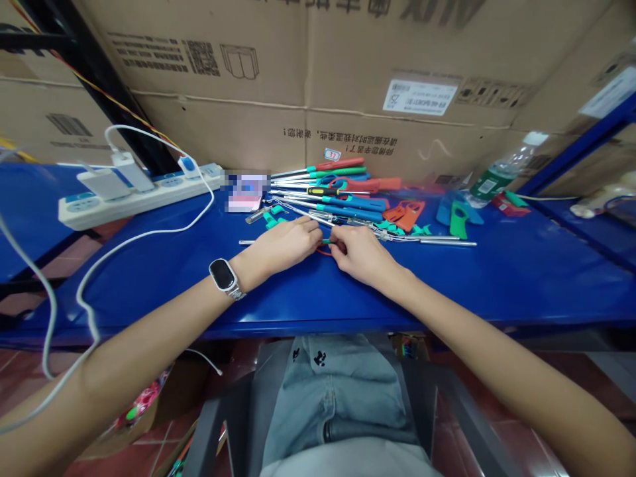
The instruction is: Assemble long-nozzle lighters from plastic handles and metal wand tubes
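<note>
Both hands meet over the blue table, close to its middle. My left hand [297, 240], with a watch [223, 275] on its wrist, has its fingers bent together over small parts I cannot make out. Touching or nearly touching it, my right hand [355, 248] pinches a small green piece [326, 242]; a thin red loop [324, 252] shows just below. Metal rods [447, 240] lie crosswise on both sides of the hands. Beyond them is a pile of long lighters or tools with blue handles [365, 211], red handles [348, 163] and small teal clips [392, 228].
A white power strip [193, 187] with chargers and cables is at the left. A bottle [497, 173], a red box [511, 207] and flat orange pieces [405, 215] lie at the right. Cardboard [248, 126] stands behind the blue table [447, 285].
</note>
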Available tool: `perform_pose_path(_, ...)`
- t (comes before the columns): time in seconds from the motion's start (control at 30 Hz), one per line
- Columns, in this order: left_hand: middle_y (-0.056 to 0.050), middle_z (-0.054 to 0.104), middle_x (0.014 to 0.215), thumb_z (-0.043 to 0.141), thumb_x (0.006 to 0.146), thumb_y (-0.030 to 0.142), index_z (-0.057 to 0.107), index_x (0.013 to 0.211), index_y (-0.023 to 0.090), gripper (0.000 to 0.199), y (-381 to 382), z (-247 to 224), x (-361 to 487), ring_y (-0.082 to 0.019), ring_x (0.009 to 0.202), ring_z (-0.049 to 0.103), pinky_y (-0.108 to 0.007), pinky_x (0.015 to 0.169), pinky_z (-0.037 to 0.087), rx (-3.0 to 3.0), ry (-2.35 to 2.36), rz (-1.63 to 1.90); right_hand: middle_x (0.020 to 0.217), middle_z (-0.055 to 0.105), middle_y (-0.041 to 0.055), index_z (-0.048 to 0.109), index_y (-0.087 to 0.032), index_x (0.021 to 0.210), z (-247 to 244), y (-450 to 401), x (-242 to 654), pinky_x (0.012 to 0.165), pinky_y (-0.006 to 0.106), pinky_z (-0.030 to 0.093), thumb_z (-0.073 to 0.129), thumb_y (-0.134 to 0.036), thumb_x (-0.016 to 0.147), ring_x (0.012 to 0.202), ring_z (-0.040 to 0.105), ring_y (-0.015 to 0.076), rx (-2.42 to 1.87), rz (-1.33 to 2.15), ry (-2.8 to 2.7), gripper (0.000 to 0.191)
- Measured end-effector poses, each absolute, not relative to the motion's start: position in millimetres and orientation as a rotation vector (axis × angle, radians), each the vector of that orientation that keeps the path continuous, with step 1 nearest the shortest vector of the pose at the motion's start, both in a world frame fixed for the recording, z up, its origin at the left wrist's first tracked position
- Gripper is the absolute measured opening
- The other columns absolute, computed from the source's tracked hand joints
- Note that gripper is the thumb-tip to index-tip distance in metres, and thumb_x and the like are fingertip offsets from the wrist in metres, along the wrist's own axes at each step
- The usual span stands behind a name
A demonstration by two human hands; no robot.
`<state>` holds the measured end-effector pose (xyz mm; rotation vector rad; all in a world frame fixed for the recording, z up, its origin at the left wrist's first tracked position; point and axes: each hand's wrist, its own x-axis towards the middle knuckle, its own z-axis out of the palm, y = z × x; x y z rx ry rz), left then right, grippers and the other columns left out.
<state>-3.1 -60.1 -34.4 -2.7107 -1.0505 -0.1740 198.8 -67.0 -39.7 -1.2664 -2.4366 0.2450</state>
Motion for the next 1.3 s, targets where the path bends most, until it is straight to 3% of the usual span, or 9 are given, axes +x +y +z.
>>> perform_pose_path(0.4, -0.012, 0.07, 0.094, 0.047, 0.105, 0.014, 0.067, 0.095, 0.011, 0.022, -66.3, -46.7, -0.4, -0.023, 0.096, 0.064, -0.032, 0.079, 0.052, -2.649, -1.111, -0.3, 0.091, 0.075, 0.0146, 0.072, -0.014, 0.095, -23.5, -70.4, 185.8, 0.068, 0.035, 0.035, 0.051, -0.001, 0.091, 0.079, 0.065, 0.0233, -1.294, -0.079, -2.73, 0.025)
perform_pose_path(0.63, -0.011, 0.069, 0.091, 0.046, 0.104, 0.014, 0.067, 0.093, 0.012, 0.024, -65.1, -47.3, -0.8, -0.023, 0.092, 0.065, -0.033, 0.081, 0.053, -2.685, -1.132, -0.356, 0.094, 0.076, 0.0148, 0.073, -0.012, 0.103, -22.5, -66.3, 187.3, 0.069, 0.036, 0.036, 0.048, -0.003, 0.096, 0.085, 0.066, 0.0248, -1.226, -0.17, -2.85, 0.028)
perform_pose_path(0.8, -0.011, 0.069, 0.092, 0.045, 0.106, 0.015, 0.068, 0.093, 0.01, 0.026, -63.9, -47.9, -0.3, -0.023, 0.093, 0.066, -0.034, 0.083, 0.054, -2.697, -1.143, -0.374, 0.092, 0.075, 0.0134, 0.074, -0.014, 0.098, -18.5, -59.0, 192.6, 0.071, 0.036, 0.039, 0.053, -0.006, 0.094, 0.082, 0.066, 0.0248, -1.199, -0.07, -2.822, 0.022)
perform_pose_path(0.93, -0.011, 0.069, 0.091, 0.047, 0.106, 0.015, 0.069, 0.095, 0.01, 0.025, -63.4, -49.2, 0.6, -0.023, 0.093, 0.067, -0.034, 0.083, 0.055, -2.692, -1.155, -0.405, 0.103, 0.073, 0.0115, 0.071, -0.016, 0.1, -24.7, -50.4, 203.8, 0.077, 0.034, 0.044, 0.06, -0.013, 0.095, 0.09, 0.065, 0.0232, -1.045, 0.089, -2.741, 0.013)
perform_pose_path(1.07, -0.011, 0.07, 0.093, 0.048, 0.106, 0.014, 0.068, 0.094, 0.01, 0.024, -64.5, -49.2, 1.3, -0.024, 0.093, 0.066, -0.034, 0.083, 0.056, -2.694, -1.175, -0.4, 0.103, 0.066, 0.0101, 0.071, -0.017, 0.095, -43.4, -44.4, 213.4, 0.086, 0.035, 0.049, 0.057, -0.014, 0.099, 0.096, 0.061, 0.0225, -0.809, 0.102, -2.61, 0.015)
perform_pose_path(1.3, -0.012, 0.068, 0.094, 0.048, 0.104, 0.011, 0.067, 0.095, 0.011, 0.021, -67.1, -47.5, 2.4, -0.026, 0.097, 0.065, -0.036, 0.084, 0.056, -2.695, -1.22, -0.351, 0.095, 0.063, 0.0108, 0.065, -0.019, 0.083, -49.0, -40.3, 210.6, 0.078, 0.038, 0.047, 0.046, -0.01, 0.101, 0.091, 0.053, 0.0242, -0.602, -0.046, -2.658, 0.028)
